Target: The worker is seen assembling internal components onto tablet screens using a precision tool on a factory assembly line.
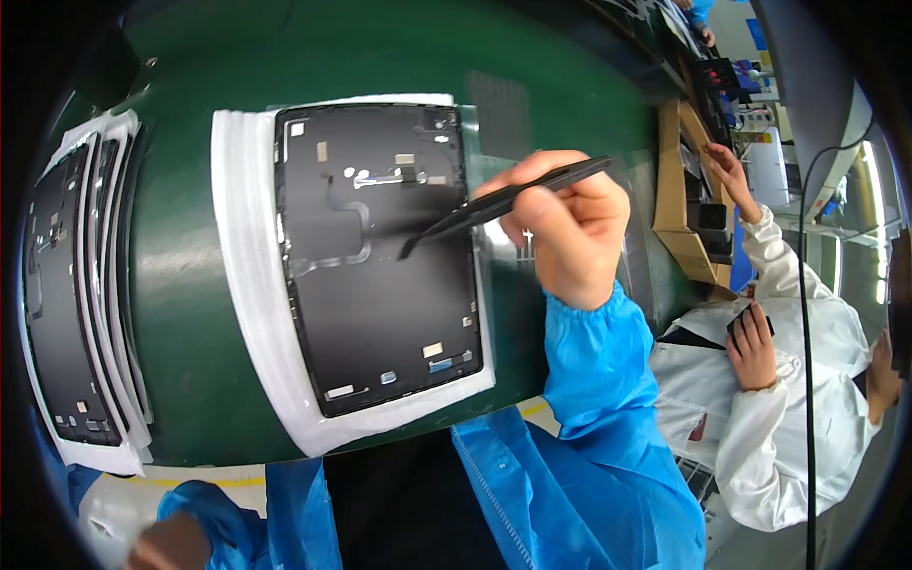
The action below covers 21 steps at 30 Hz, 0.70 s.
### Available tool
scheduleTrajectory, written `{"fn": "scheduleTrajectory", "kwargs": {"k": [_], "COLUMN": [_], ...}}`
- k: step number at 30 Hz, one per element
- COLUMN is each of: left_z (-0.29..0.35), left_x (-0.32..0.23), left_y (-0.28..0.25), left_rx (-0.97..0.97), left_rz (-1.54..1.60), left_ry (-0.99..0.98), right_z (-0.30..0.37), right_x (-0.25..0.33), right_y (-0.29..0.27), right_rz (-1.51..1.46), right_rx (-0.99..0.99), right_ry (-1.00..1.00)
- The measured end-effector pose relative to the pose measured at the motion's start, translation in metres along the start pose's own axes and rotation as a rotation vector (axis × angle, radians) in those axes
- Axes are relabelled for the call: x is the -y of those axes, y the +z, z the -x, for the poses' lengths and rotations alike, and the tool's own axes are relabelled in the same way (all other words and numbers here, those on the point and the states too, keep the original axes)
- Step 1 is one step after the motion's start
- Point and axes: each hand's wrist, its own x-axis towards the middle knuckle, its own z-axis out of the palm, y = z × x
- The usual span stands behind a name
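One slip by the right hand (pixel 578 228), its fingers pinching the black tweezers (pixel 475 211), could scratch the dark panel (pixel 389 313); I cannot tell the blurred left hand's (pixel 173 543) fingers.

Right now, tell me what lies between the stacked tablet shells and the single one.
In the head view: bare green tabletop, then white foam sheet projecting from under the single shell.

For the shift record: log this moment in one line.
right hand: holds black bent-tip tool over dark panel | left hand: blurred, off green table | dark panel: on white sheet
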Motion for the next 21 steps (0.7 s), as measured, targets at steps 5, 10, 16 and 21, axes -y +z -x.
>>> {"fn": "scheduleTrajectory", "kwargs": {"k": [5, 10, 16, 21], "left_z": [0.009, 0.01, 0.024, 0.022], "left_x": [0.073, 0.092, 0.095, 0.093], "left_y": [-0.022, -0.016, -0.024, -0.025], "left_rx": [0.031, 0.383, 0.386, 0.376], "left_rz": [-0.834, -1.243, -1.289, -1.279], "left_ry": [-0.433, -0.474, -0.512, -0.544], "right_z": [0.004, 0.01, 0.015, 0.013], "right_x": [-0.006, -0.022, -0.028, -0.025], "right_y": [0.039, 0.053, 0.062, 0.064], "right_rz": [-0.067, -0.155, -0.048, -0.026], "right_rx": [0.094, 0.049, -0.032, -0.047], "right_ry": [0.2, 0.253, 0.267, 0.298]}}
